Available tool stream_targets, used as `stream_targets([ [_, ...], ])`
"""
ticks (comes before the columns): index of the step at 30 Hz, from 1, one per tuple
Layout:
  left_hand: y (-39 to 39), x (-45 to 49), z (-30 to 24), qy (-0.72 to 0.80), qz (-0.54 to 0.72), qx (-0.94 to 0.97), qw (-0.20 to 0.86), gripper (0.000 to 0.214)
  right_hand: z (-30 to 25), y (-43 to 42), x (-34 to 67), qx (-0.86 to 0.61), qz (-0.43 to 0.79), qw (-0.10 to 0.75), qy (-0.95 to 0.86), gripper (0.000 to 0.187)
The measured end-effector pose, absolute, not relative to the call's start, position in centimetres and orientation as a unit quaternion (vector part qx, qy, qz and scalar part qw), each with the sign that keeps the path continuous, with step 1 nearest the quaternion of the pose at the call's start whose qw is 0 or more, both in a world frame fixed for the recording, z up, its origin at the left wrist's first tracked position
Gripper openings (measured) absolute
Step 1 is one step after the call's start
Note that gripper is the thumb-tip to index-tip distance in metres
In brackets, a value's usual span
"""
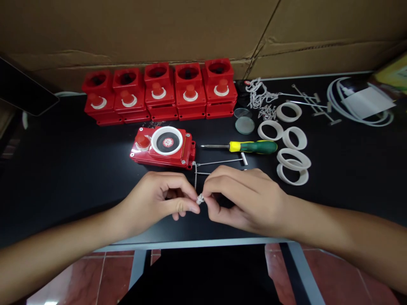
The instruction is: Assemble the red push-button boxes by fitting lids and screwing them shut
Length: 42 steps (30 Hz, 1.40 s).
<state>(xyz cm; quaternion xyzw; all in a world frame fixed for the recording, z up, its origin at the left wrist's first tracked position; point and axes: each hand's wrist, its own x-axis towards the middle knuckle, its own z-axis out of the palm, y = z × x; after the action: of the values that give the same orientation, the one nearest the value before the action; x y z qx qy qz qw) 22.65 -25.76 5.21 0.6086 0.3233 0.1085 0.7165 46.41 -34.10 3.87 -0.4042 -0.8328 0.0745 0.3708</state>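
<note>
Between the fingertips of both hands is a small bunched chain (200,199), pale metal. My left hand (168,197) pinches it from the left, and my right hand (238,197) pinches its right side. A length of it runs up to the corner of a red call-point box (159,146), which lies flat with a white ring (154,142) and a red button (142,141) on its face. Beside that corner a thin metal T-handled hammer (222,162) lies on the table. A second rod is partly hidden behind my right hand.
Several red boxes (159,99) stand in a row at the back. A green and yellow screwdriver (254,147), several loose white rings (294,159), glass discs (244,125), a chain pile (257,93), screws (267,112), more T-handled hammers (313,101) and a coiled white cable (333,103) lie rightward.
</note>
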Motion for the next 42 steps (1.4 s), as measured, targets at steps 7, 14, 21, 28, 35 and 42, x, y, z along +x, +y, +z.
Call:
stream_targets([
  [7,-25.79,22.27,5.26,0.305,0.097,0.685,0.654,0.017,3.82,-33.87,46.5,-0.417,0.079,0.379,-0.822,0.014],
  [14,-25.89,22.09,5.57,0.276,0.114,0.762,0.575,0.019,3.9,-33.85,46.75,-0.44,0.103,0.374,-0.81,0.017],
  [21,-25.89,22.04,5.55,0.257,0.123,0.778,0.56,0.018,4.15,-33.89,46.8,-0.448,0.096,0.371,-0.808,0.017],
  [28,-25.86,21.94,5.58,0.25,0.124,0.781,0.558,0.017,4.25,-33.87,46.82,-0.445,0.09,0.372,-0.81,0.017],
  [35,-25.79,22.03,5.58,0.215,0.135,0.803,0.539,0.017,4.17,-33.74,46.82,-0.445,0.07,0.368,-0.813,0.017],
  [42,-25.67,22.13,5.67,0.192,0.142,0.823,0.514,0.018,4.44,-33.73,46.84,-0.454,0.053,0.348,-0.819,0.014],
])
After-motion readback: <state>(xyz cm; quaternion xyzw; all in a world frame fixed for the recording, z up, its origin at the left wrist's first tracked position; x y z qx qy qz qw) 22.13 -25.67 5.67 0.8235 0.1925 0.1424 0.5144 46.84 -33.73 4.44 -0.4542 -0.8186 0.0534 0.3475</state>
